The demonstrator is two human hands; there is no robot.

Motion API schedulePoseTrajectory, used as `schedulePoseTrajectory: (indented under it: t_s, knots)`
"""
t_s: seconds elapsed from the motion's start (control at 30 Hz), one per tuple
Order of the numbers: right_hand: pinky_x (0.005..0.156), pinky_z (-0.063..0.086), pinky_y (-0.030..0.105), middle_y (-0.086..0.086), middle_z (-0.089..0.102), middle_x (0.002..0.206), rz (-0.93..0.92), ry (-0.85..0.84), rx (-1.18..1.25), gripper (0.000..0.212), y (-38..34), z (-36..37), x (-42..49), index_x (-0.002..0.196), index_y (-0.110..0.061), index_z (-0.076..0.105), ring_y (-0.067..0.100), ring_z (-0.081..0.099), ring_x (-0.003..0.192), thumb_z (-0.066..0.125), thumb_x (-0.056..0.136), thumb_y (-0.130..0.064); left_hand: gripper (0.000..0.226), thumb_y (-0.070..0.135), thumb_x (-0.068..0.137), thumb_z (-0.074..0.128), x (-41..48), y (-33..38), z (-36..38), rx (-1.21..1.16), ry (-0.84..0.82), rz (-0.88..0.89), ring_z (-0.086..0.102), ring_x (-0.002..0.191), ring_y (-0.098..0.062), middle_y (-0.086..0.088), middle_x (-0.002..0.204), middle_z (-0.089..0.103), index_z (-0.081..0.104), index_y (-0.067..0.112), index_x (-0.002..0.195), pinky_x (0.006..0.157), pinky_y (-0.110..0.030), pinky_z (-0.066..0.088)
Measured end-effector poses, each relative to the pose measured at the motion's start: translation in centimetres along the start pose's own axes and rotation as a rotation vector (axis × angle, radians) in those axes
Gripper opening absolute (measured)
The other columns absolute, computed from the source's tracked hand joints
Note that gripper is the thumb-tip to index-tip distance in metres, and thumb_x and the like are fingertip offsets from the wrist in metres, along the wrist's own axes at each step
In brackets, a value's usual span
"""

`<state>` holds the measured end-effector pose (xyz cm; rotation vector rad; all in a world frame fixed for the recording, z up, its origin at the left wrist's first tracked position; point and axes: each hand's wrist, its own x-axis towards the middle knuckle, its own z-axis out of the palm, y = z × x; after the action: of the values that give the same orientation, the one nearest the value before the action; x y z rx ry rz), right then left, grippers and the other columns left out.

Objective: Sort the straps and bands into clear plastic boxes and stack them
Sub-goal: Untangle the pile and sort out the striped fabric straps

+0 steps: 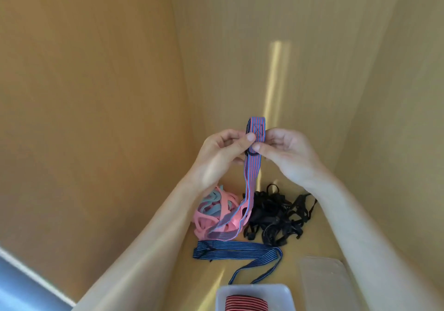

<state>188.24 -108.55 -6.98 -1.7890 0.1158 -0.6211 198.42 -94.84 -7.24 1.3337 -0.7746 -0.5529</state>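
Two heaps below — pink bands (217, 214), black straps (278, 217).

The striped strap (252, 166) is ribbed woven cloth, the box (254, 291) translucent plastic, the surface (300, 243) smooth, slightly glossy wood.

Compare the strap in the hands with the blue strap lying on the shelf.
The red-blue strap is held up by both hands, left hand and right hand, and hangs down onto the pink bands; the blue strap lies flat on the shelf, untouched. The held one has red and blue stripes; the lying one has dark and light blue stripes. Both are flat, lengthwise-striped straps of similar width.
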Motion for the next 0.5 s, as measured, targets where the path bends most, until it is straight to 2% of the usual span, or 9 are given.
schedulePoseTrajectory:
  t_s: [0.07, 0.17, 0.3, 0.4, 0.43, 0.5]
  knots:
    - [0.065, 0.048, 0.011, -0.007, 0.074, 0.073, -0.012, 0.043, 0.024, 0.014, -0.2, -0.4, 0.4, 0.085, -0.014, 0.07, 0.0, 0.067, 0.068, 0.07, 0.09, -0.001, 0.038, 0.032, 0.083, 0.074, 0.3, -0.1, 0.3, -0.012, 0.0, 0.005, 0.07, 0.089, -0.024, -0.013, 0.098, 0.075, 0.067, 0.002, 0.106, 0.082, -0.033, 0.056]
    - [0.06, 0.047, 0.01, -0.011, 0.072, 0.069, -0.026, 0.111, 0.03, 0.014, -0.6, -1.0, 0.8, 0.082, -0.015, 0.07, -0.001, 0.064, 0.061, 0.072, 0.09, -0.003, 0.016, 0.013, 0.089, 0.073, 0.8, -0.3, 0.7, 0.01, -0.004, 0.039, 0.071, 0.086, -0.023, -0.018, 0.097, 0.075, 0.07, 0.003, 0.101, 0.086, -0.034, 0.057]
    - [0.063, 0.052, 0.022, -0.009, 0.072, 0.077, -0.006, 0.182, 0.006, 0.006, -0.7, -1.7, 0.8, 0.084, -0.012, 0.071, 0.009, 0.066, 0.063, 0.075, 0.088, -0.013, 0.024, 0.0, 0.083, 0.078, 1.1, -0.1, 1.3, 0.047, -0.013, 0.081, 0.072, 0.084, -0.021, -0.023, 0.1, 0.075, 0.069, -0.004, 0.105, 0.085, -0.029, 0.058]
    - [0.07, 0.055, 0.032, -0.007, 0.073, 0.083, 0.01, 0.215, 0.005, 0.004, -0.7, -2.1, 0.7, 0.089, -0.013, 0.072, 0.013, 0.066, 0.068, 0.076, 0.088, -0.014, 0.022, -0.005, 0.081, 0.079, 1.2, 0.1, 1.9, 0.096, -0.01, 0.116, 0.072, 0.082, -0.018, -0.014, 0.091, 0.076, 0.068, -0.005, 0.101, 0.08, -0.025, 0.058]
    - [0.069, 0.056, 0.031, -0.009, 0.073, 0.084, 0.003, 0.222, 0.02, 0.007, -0.7, -2.1, 0.6, 0.092, -0.017, 0.072, 0.013, 0.067, 0.069, 0.076, 0.088, -0.012, 0.019, -0.005, 0.082, 0.078, 1.3, 0.1, 2.2, 0.115, -0.01, 0.123, 0.072, 0.081, -0.017, -0.012, 0.09, 0.076, 0.069, -0.004, 0.099, 0.08, -0.025, 0.057]
    - [0.069, 0.057, 0.025, -0.011, 0.073, 0.087, -0.031, 0.211, 0.088, 0.027, -0.9, -2.1, 0.6, 0.098, -0.025, 0.07, 0.012, 0.068, 0.071, 0.073, 0.088, -0.001, 0.014, -0.005, 0.084, 0.075, 1.2, 0.0, 2.6, 0.132, -0.021, 0.124, 0.07, 0.08, -0.017, -0.01, 0.088, 0.074, 0.069, -0.001, 0.096, 0.082, -0.027, 0.056]
